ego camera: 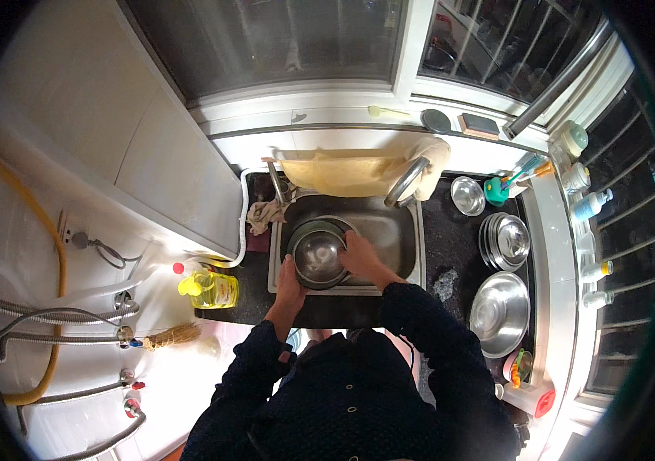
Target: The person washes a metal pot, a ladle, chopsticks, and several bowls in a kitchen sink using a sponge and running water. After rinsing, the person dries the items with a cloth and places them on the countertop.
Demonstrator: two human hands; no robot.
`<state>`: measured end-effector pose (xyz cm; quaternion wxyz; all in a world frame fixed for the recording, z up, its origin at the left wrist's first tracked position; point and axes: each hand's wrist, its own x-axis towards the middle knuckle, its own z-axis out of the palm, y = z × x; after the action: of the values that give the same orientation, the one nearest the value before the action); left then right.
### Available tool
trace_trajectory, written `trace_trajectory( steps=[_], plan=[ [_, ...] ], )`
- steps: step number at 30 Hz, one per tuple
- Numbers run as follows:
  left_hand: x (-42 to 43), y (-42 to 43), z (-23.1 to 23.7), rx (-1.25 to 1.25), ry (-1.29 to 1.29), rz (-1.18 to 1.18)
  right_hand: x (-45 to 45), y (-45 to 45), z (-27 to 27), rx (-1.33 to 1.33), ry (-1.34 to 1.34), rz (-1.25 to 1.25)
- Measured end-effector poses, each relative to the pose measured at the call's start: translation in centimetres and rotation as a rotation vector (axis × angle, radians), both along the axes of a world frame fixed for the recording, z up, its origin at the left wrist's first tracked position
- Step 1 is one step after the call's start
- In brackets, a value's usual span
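A round stainless steel bowl (319,259) is tilted up over the left part of the sink (405,230). My left hand (290,288) holds its lower left side, with the fingers along the outer wall. At the right rim my right hand (360,257) grips the bowl, its fingertips reaching over the edge. Whether a cloth is under those fingers cannot be seen. Behind the bowl shows part of a dark greenish round vessel (298,230), mostly hidden. A curved metal tap (408,180) rises at the sink's back right.
A yellow dish soap bottle (218,290) stands left of the sink, near a crumpled rag (265,216). On the right counter are a small steel bowl (468,196), stacked steel bowls (512,242) and a large steel basin (499,314). A yellowish cloth (345,173) hangs behind the sink.
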<state>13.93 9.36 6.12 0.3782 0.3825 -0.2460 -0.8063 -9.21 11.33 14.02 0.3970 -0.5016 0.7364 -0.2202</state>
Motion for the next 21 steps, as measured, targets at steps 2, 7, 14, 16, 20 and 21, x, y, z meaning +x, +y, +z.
trace_trajectory(
  steps=[2,7,14,16,20,21],
  plan=[
    [0.1,0.5,0.7,0.079,-0.007,0.021,-0.2,-0.3,0.4,0.130,-0.148,-0.013],
    [-0.3,1.7,2.3,0.110,0.136,0.004,0.2,0.2,0.9,-0.127,0.276,0.236],
    [-2.0,2.9,3.4,-0.162,0.024,-0.060,-1.0,3.4,1.6,-0.636,0.312,0.072],
    [-2.2,3.3,3.7,-0.612,-0.296,-0.105,-2.9,4.9,1.5,-0.657,0.244,0.007],
    [-1.7,2.5,4.0,0.247,0.425,-0.012,-7.1,8.4,0.3,-0.255,-0.098,-0.135],
    [-1.5,2.3,3.8,0.238,0.366,-0.010,-7.8,9.3,0.0,-0.234,-0.146,-0.157]
  ],
)
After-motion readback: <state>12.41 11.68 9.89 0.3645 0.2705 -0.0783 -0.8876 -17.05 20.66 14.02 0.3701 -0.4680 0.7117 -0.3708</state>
